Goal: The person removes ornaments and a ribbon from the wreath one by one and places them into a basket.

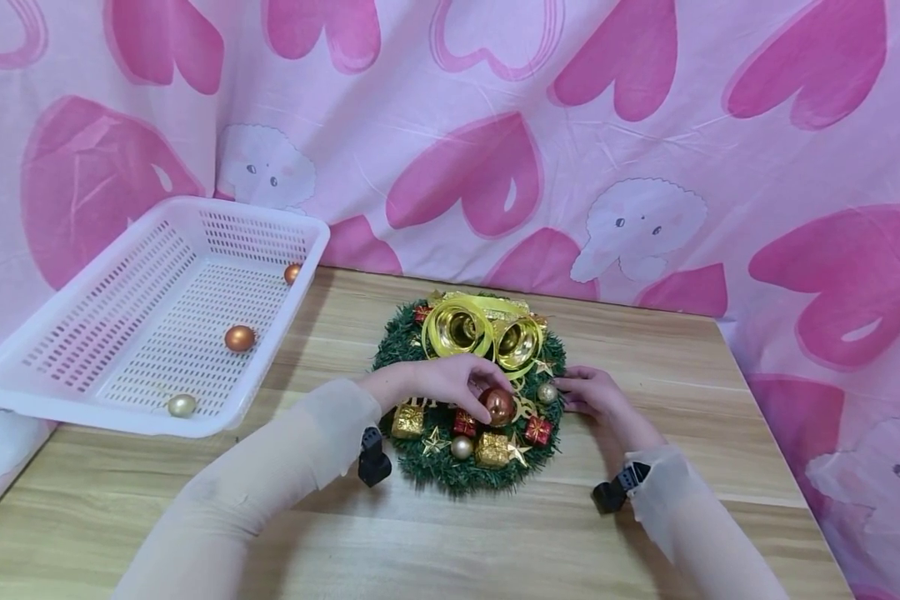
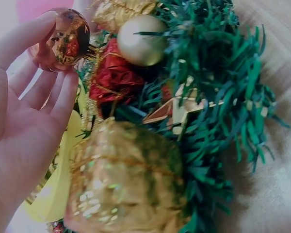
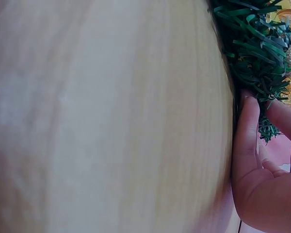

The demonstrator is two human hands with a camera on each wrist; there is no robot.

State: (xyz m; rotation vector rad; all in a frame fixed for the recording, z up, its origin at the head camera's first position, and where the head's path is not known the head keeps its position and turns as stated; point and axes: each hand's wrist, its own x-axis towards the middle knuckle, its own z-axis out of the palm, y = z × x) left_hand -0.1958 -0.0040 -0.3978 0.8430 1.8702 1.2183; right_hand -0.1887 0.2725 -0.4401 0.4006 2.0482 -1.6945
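- Pale sleeves (image 1: 217, 508) reach in from 7 and 5 o'clock, each wrist wearing a small black camera (image 1: 375, 457).
- Evergreen wreath (image 1: 457, 477) next, round, with no long axis, on the bench (image 1: 450, 550); a gold parcel (image 1: 492, 450) and a red parcel (image 1: 465, 422) sit in its near half.
- Left hand (image 1: 450, 387), the nearer one to the red-copper ball (image 1: 497, 406), grasps it between thumb and fingers (image 2: 65, 97). The ball is right at those fingertips, over the wreath, just off its middle toward 4 o'clock, its cap (image 2: 91, 53) facing the red parcel. Whether it touches the wreath, I can't tell.
- Right hand (image 1: 596, 396) pinches the wreath's edge at 3 o'clock.
- Gold bells (image 1: 461, 329) sit at 12 o'clock on the wreath.
- White basket (image 1: 172, 333) stands well apart toward 10 o'clock, holding two orange balls (image 1: 240, 338) and a pale one (image 1: 182, 406).
- Heart-patterned cloth (image 1: 495, 33) hangs behind everything.
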